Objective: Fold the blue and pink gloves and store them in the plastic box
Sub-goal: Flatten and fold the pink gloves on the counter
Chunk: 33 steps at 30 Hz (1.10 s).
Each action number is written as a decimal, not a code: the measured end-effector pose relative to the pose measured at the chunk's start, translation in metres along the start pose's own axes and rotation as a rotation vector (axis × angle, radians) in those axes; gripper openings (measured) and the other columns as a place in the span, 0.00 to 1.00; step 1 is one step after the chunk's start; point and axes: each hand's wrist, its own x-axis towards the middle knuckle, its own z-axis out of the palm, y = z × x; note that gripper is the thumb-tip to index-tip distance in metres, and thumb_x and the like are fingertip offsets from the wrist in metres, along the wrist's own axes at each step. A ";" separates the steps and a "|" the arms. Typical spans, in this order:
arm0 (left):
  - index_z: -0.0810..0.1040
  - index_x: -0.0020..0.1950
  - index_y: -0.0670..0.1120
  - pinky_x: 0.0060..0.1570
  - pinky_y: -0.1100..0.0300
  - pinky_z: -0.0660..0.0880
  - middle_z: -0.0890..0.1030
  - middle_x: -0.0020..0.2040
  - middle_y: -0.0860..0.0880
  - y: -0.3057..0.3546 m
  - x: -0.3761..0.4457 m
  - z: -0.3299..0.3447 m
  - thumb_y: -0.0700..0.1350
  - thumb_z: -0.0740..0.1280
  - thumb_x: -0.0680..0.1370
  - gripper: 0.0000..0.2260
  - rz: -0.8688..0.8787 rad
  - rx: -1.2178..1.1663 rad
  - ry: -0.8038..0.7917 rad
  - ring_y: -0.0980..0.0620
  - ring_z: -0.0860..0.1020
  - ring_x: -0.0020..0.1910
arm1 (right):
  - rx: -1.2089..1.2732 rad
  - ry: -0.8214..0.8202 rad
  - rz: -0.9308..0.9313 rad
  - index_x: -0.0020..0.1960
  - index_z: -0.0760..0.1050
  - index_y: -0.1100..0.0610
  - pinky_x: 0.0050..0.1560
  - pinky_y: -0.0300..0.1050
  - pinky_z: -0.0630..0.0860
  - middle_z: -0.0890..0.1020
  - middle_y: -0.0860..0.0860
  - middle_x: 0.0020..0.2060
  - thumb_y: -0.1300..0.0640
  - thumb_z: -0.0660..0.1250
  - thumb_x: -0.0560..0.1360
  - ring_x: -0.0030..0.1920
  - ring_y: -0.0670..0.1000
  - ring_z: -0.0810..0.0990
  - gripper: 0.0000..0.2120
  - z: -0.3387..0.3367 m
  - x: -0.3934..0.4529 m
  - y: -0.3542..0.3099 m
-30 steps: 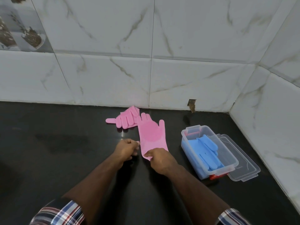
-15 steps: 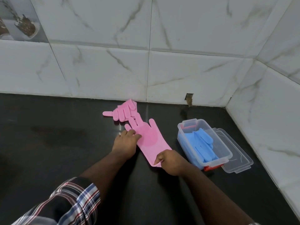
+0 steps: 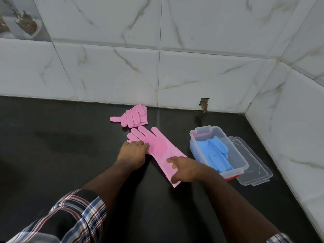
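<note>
So both hands are on the flat pink glove (image 3: pixel 157 148) lying stretched out on the black counter (image 3: pixel 52 155). The left hand (image 3: pixel 134 153) is palm-down with its fingertips pressing the glove's palm area near the thumb side, not really gripping it. The right hand (image 3: pixel 184 169) rests loosely on the cuff end, fingers spread a bit, thumb near the cuff edge; can't tell if it's pinching anything. Just past the left hand, toward the wall, sits the other pink glove (image 3: pixel 134 117), already folded up. Right of the right hand is the clear plastic box (image 3: pixel 243 160) with the blue gloves (image 3: pixel 216 153) lying inside, and its lid (image 3: pixel 254 174) lies on the counter against the box's far side.
</note>
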 end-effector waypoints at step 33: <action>0.76 0.50 0.53 0.44 0.55 0.73 0.75 0.45 0.56 0.013 -0.074 -0.019 0.58 0.62 0.76 0.11 -0.083 -0.215 -0.079 0.52 0.75 0.46 | -0.199 0.284 -0.158 0.63 0.75 0.51 0.63 0.48 0.76 0.79 0.50 0.61 0.50 0.66 0.77 0.58 0.51 0.79 0.16 0.019 0.000 0.012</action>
